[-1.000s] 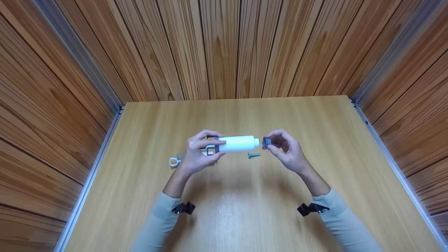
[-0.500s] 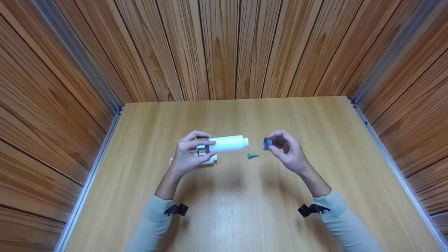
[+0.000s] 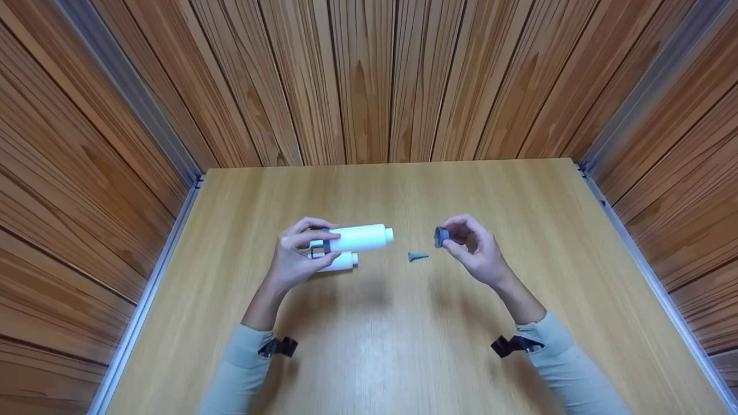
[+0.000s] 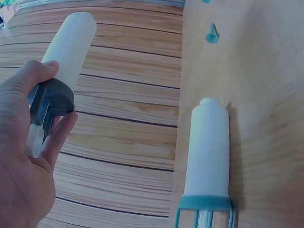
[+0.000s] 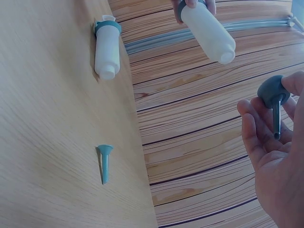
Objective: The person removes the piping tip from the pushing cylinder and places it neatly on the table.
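My left hand [image 3: 291,256] grips the dark grey collar of a white syringe-like dispenser [image 3: 362,237], held level above the table in the head view. Its stepped white tip points right, with no nozzle on it. In the left wrist view the thumb lies over the dispenser [image 4: 71,47] near its collar. My right hand [image 3: 478,253] pinches a dark grey nozzle [image 3: 441,237] by its narrow side, wide mouth facing left towards the dispenser, with a gap between them. The right wrist view shows the thin tube of the nozzle [image 5: 275,102].
A second white dispenser [image 3: 343,261], with a teal collar [image 4: 205,203] and handle, lies on the table behind the left hand. To its right lies a teal nozzle [image 3: 417,256]. Wooden slat walls [image 3: 369,80] enclose the back and sides of the table [image 3: 369,190].
My left hand has moved left with the dispenser, drawing its tip away from the grey nozzle and uncovering part of the second dispenser. The right hand has barely moved.
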A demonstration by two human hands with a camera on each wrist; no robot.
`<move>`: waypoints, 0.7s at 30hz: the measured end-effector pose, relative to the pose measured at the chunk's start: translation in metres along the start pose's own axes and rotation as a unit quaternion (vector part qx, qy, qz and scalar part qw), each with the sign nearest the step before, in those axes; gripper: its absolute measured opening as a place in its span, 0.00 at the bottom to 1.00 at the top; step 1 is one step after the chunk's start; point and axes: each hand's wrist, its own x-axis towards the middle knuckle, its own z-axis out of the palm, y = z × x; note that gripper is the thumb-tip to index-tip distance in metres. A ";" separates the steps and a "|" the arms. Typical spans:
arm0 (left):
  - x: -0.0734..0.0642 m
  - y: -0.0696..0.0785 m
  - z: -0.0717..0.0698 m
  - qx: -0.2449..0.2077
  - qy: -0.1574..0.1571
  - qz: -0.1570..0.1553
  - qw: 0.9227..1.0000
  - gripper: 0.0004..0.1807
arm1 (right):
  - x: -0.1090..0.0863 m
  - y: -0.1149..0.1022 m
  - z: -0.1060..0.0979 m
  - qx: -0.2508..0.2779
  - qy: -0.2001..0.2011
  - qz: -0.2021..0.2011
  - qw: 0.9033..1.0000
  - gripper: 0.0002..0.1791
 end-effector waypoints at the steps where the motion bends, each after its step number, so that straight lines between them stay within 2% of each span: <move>1: -0.001 -0.001 -0.001 0.000 0.001 0.000 1.000 0.17 | 0.000 0.000 0.000 0.000 0.000 -0.001 1.000 0.18; 13: -0.014 -0.006 -0.015 0.023 0.005 -0.036 0.999 0.17 | 0.001 0.002 -0.001 -0.004 0.002 -0.014 1.000 0.18; 16: -0.020 -0.009 -0.016 0.027 0.004 -0.058 0.998 0.17 | 0.000 0.002 0.000 -0.006 0.001 -0.014 1.000 0.18; 21: -0.032 -0.015 -0.016 0.035 0.001 -0.115 0.993 0.17 | -0.001 0.003 0.000 -0.007 -0.002 -0.011 1.000 0.18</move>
